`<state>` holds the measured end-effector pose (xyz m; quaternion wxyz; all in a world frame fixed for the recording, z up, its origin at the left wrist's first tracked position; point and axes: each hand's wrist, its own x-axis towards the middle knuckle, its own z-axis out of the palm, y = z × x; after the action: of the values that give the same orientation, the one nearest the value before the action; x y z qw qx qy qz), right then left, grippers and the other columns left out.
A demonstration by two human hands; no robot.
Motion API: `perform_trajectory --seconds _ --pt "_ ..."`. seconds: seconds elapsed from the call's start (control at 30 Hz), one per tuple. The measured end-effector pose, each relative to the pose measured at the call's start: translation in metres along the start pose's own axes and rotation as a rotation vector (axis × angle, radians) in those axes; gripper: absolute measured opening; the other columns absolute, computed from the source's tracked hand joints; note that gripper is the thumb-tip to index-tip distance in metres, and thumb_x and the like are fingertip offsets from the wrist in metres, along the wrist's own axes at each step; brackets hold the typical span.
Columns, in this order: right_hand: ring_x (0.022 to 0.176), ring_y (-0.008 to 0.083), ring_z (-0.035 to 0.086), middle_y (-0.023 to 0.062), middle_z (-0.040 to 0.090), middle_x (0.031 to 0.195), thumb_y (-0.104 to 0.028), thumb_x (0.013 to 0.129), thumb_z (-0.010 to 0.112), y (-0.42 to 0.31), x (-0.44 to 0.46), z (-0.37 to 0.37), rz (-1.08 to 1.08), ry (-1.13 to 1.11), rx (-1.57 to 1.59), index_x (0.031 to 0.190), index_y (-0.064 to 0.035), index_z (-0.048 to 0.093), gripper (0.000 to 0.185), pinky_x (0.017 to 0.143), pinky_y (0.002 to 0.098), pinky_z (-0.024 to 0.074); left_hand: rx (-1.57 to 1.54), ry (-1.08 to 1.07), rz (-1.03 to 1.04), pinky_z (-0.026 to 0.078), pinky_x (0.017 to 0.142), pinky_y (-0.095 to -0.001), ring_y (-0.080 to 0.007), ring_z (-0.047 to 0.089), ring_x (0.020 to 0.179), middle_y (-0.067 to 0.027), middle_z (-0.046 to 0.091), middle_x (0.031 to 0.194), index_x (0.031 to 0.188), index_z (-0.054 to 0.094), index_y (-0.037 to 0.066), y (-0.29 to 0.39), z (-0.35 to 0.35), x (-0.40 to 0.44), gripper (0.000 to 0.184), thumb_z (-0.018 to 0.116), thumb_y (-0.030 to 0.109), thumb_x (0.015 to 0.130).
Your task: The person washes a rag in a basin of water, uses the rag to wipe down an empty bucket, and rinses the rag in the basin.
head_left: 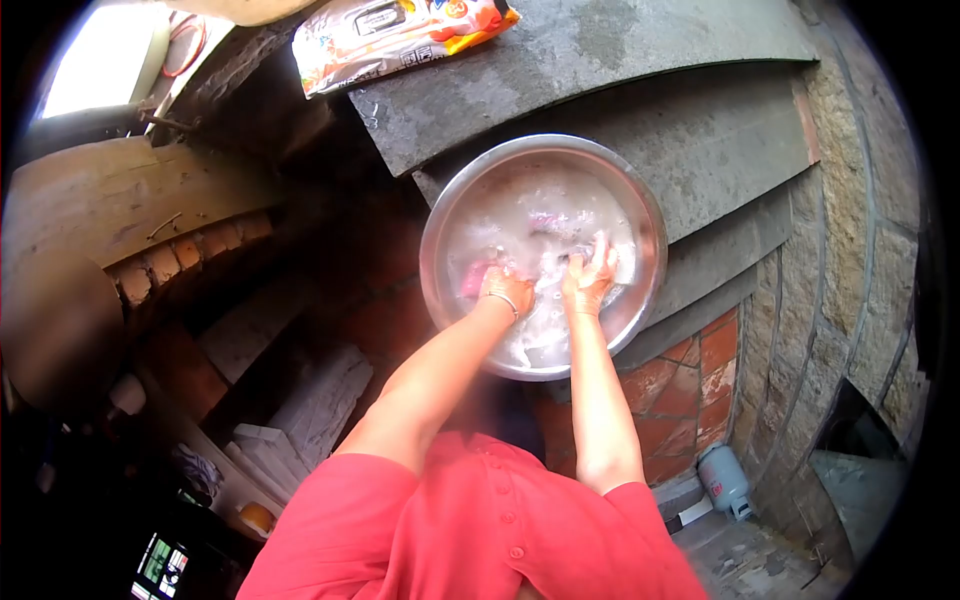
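Note:
A round metal basin (655, 250) holds cloudy, foamy water with wet cloth in it. My left hand (508, 290), with a band at the wrist, is in the left part of the basin, its fingers bent around pinkish cloth (474, 279). My right hand (590, 278) is at the right side of the water, its fingers apart and touching pale wet cloth (624, 266). Another bit of pinkish-purple cloth (545, 222) shows through the suds beyond both hands. Foam hides some of the fingertips.
Grey stone steps (700, 150) rise beyond the basin, with a packet of wipes (400, 38) on the top one. A stone wall (850, 200) runs along the right. A small grey gas cylinder (724, 480) stands at lower right, by red brick (675, 400). Planks lie at left.

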<state>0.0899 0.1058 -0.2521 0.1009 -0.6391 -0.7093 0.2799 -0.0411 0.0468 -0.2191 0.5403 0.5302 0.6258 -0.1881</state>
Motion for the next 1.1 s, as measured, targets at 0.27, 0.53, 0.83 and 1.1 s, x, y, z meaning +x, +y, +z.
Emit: perform_trajectory --seconds 0.27,0.53,0.83,1.1 --pt "0.089 0.0343 0.06 0.0163 0.062 0.093 -0.013 0.079 0.062 -0.027 -0.009 -0.026 0.095 -0.064 0.389 0.114 -0.0036 0.056 0.037 0.081 0.0436 0.0467 -0.498 0.736 0.091 0.04 0.095 -0.0549 -0.0343 0.057 0.11 -0.0171 0.058 0.121 0.121 0.057 0.007 0.015 0.021 -0.055 0.043 0.058 0.028 0.084" --pt "0.08 0.034 0.06 0.0174 0.06 0.085 -0.002 0.077 0.064 -0.112 -0.072 -0.101 -0.511 -0.07 0.289 0.092 0.0012 0.06 0.015 0.069 0.0382 0.0482 -2.195 0.166 0.074 0.05 0.082 -0.0351 -0.0228 0.061 0.095 -0.0075 0.063 0.103 0.121 0.053 0.008 0.036 0.015 -0.072 0.045 0.049 0.044 0.095" --pt "0.077 0.0354 0.059 0.0169 0.059 0.085 0.006 0.078 0.061 -0.149 -0.118 -0.166 -0.686 -0.422 0.403 0.094 0.0016 0.061 0.017 0.068 0.0397 0.0489 -2.258 -0.01 0.148 0.055 0.065 -0.0351 -0.0226 0.064 0.07 -0.0118 0.062 0.085 0.1 0.059 0.003 0.007 -0.013 -0.096 0.016 0.058 0.007 0.084" --pt "0.094 0.0272 0.06 0.0156 0.061 0.1 -0.005 0.084 0.058 -0.078 -0.038 -0.133 -0.424 -0.215 0.332 0.112 -0.0008 0.059 0.028 0.081 0.0332 0.0486 -2.331 0.203 0.213 0.054 0.073 -0.0338 -0.0193 0.064 0.083 -0.0106 0.065 0.096 0.105 0.061 0.003 0.018 0.029 -0.052 0.02 0.051 0.012 0.091"
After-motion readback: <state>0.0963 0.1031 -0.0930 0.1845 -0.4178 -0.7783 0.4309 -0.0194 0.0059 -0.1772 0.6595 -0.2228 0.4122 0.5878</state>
